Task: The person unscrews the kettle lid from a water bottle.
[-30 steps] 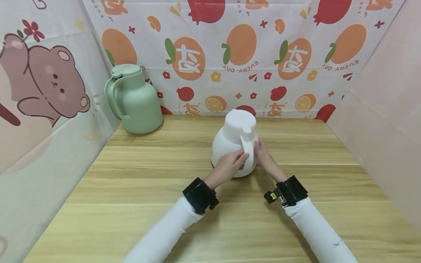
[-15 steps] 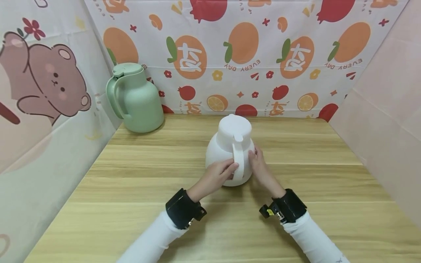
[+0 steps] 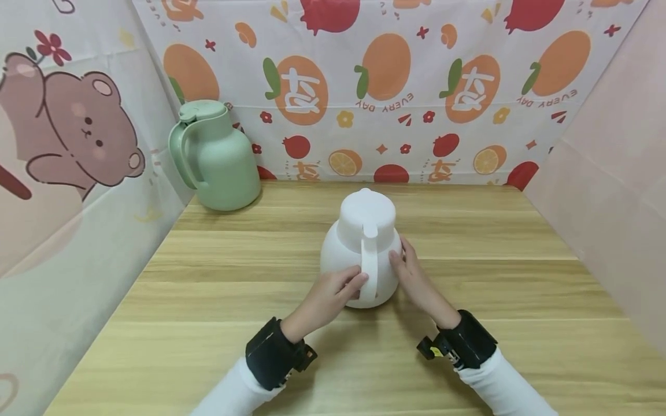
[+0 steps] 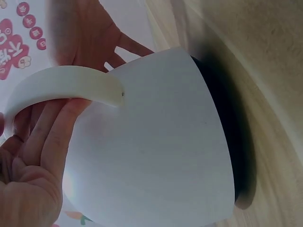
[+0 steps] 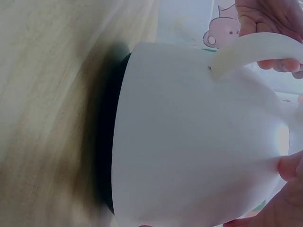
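Observation:
A white thermos jug (image 3: 335,251) stands upright near the table's middle, its handle (image 3: 369,263) facing me and the spout pointing away. My left hand (image 3: 319,303) grips the handle's lower part; in the left wrist view the fingers of that hand (image 4: 35,189) pass through the handle loop. Against the jug's right side rests my right hand (image 3: 418,286), its thumb on the near side and its fingers reaching along the body toward the far side. Both wrist views show the jug's dark base (image 5: 106,142) close over the wood; whether it touches cannot be told.
A green thermos jug (image 3: 221,167) stands at the table's back left corner, beside the wall cloth. Patterned cloth (image 3: 385,127) closes off the back, with plain pinkish cloth (image 3: 603,173) on the right. The wooden table (image 3: 208,300) spreads around the white jug.
The white jug has come toward me and slightly left, with both hands on it. Its handle has swung a little to the left. The green jug stays where it was.

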`<action>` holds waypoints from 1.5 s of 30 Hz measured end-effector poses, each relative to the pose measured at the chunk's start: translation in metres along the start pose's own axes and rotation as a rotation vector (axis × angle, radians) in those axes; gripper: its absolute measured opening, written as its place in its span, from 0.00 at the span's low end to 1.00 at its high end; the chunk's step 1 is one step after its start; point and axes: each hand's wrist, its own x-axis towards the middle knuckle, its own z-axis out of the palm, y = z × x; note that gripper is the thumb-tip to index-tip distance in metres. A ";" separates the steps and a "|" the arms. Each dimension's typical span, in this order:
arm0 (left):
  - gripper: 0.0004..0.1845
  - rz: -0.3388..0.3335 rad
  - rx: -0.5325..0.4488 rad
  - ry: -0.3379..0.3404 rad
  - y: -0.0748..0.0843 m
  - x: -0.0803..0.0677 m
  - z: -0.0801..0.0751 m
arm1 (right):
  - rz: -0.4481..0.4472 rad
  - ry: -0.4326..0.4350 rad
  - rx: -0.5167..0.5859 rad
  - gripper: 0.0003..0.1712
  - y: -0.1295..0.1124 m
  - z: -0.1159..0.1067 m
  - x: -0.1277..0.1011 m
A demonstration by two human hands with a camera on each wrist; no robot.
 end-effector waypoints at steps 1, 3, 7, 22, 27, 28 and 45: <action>0.15 0.006 0.004 0.005 0.001 -0.001 0.000 | -0.002 -0.001 -0.001 0.36 0.000 0.000 -0.001; 0.16 0.021 0.014 0.014 0.002 -0.004 0.001 | -0.008 0.003 0.001 0.36 -0.001 0.000 -0.003; 0.15 0.049 0.045 0.027 0.005 -0.011 0.002 | -0.008 0.002 -0.017 0.36 -0.002 0.001 -0.009; 0.27 -0.090 -0.513 0.130 0.013 0.000 0.025 | -0.251 0.070 -0.646 0.35 -0.110 -0.015 0.019; 0.31 -0.209 -0.741 0.167 0.021 0.007 0.039 | -0.202 -0.053 -0.901 0.38 -0.129 0.005 0.033; 0.31 -0.229 -0.751 0.183 0.026 0.007 0.039 | -0.185 -0.069 -0.929 0.38 -0.130 0.007 0.033; 0.30 -0.243 -0.712 0.285 0.026 0.009 0.052 | -0.362 -0.022 -0.979 0.30 -0.115 0.005 0.034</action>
